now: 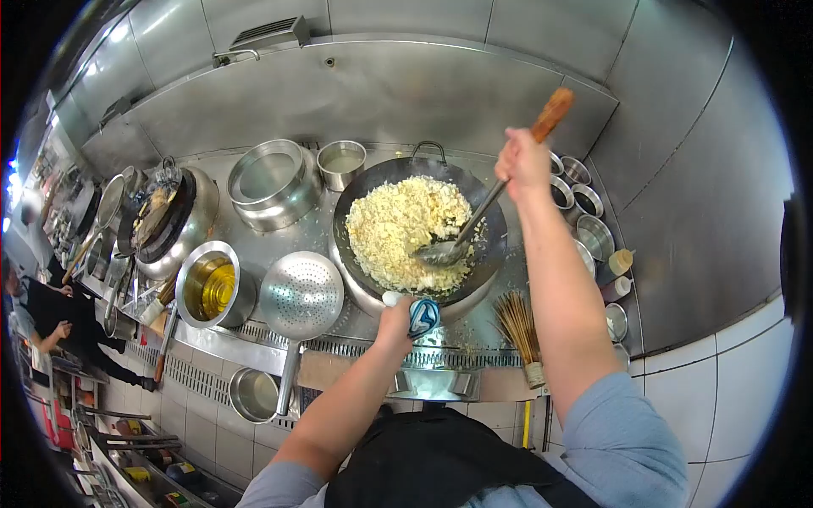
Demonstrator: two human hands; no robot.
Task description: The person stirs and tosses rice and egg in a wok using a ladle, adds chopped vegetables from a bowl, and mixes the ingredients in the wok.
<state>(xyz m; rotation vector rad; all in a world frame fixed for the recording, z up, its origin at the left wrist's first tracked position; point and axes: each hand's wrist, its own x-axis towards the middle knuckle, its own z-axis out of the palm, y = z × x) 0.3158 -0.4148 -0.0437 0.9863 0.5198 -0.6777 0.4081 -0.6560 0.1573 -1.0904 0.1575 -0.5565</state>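
Note:
A large dark wok (491, 245) holds a heap of fried rice (402, 224) mixed with yellow bits that look like egg. My right hand (523, 162) is closed around the metal shaft of a ladle (481, 212), just below its wooden end. The bowl of the ladle rests in the rice on the right side of the wok. At the wok's near rim, my left hand (396, 320) is closed on a folded blue-and-white cloth (424, 317). The part of the rim beneath the cloth is hidden.
Left of the wok are a perforated strainer (301, 295), a pot of yellow oil (244, 292) and a wide steel pot (273, 218). A bamboo brush (518, 326) lies at right, near seasoning containers (595, 237) and squeeze bottles (618, 262). A person (63, 317) stands at far left.

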